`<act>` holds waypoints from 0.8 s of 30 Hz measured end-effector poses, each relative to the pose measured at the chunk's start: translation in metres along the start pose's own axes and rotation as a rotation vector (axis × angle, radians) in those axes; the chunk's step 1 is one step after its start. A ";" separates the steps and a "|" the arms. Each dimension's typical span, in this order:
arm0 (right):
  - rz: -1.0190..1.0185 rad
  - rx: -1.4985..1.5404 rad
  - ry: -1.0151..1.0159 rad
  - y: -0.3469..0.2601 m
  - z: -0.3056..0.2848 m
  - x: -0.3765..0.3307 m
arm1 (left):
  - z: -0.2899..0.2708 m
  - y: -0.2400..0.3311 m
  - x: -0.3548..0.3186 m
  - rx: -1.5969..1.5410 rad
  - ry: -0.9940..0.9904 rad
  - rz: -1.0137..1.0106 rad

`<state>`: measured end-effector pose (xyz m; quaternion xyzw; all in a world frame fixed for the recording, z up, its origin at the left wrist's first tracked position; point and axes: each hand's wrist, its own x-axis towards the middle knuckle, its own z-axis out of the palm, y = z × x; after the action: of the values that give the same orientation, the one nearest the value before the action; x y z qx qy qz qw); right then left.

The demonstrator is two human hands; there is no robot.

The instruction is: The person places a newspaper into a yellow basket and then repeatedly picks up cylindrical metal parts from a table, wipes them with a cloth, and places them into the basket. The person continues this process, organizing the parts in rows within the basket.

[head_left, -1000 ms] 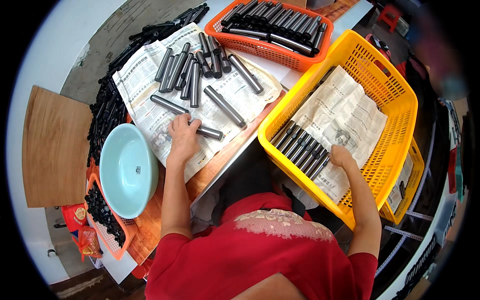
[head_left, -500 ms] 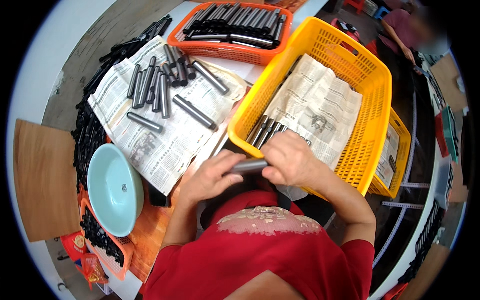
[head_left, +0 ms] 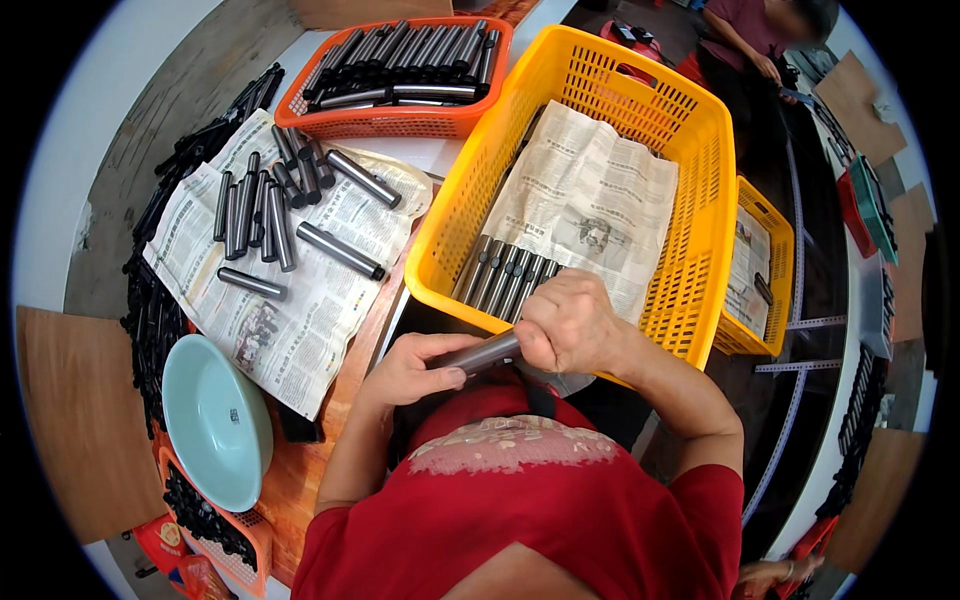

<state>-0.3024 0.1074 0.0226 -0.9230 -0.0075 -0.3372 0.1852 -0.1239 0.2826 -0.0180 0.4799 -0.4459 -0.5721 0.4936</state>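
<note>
A dark grey metal rod (head_left: 478, 356) lies across the space between my hands, in front of my red shirt. My left hand (head_left: 402, 372) grips its left end, thumb below and fingers above. Closed around the other end is my right hand (head_left: 572, 322), which hides that tip. Just beyond, a row of similar rods (head_left: 490, 275) rests in the yellow basket (head_left: 715, 240), partly covered by newspaper (head_left: 620, 200). On the left, more loose rods (head_left: 340, 250) lie on a spread newspaper (head_left: 300, 330).
An orange basket (head_left: 400, 122) full of rods stands at the far side. A light blue basin (head_left: 215, 420) sits left, above an orange basket of small black parts (head_left: 205, 515). Black parts (head_left: 150, 330) are heaped along the left edge. Another person (head_left: 740, 35) works at far right.
My view has shifted, so the baskets appear further left. Both hands keep hold of the rod, which now slants up to the right. More of the row in the yellow basket shows.
</note>
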 end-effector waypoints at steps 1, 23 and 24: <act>-0.024 -0.007 0.031 0.000 -0.003 0.001 | -0.002 -0.003 -0.002 -0.159 -0.015 -0.134; 0.664 0.217 -0.064 0.001 -0.003 -0.017 | 0.027 -0.016 0.009 0.197 0.482 0.051; 0.692 0.277 -0.071 0.002 -0.005 -0.015 | 0.029 -0.017 0.012 0.147 0.504 0.054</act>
<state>-0.3168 0.1055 0.0158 -0.8482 0.2530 -0.2183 0.4111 -0.1554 0.2738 -0.0323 0.6298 -0.3619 -0.3871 0.5679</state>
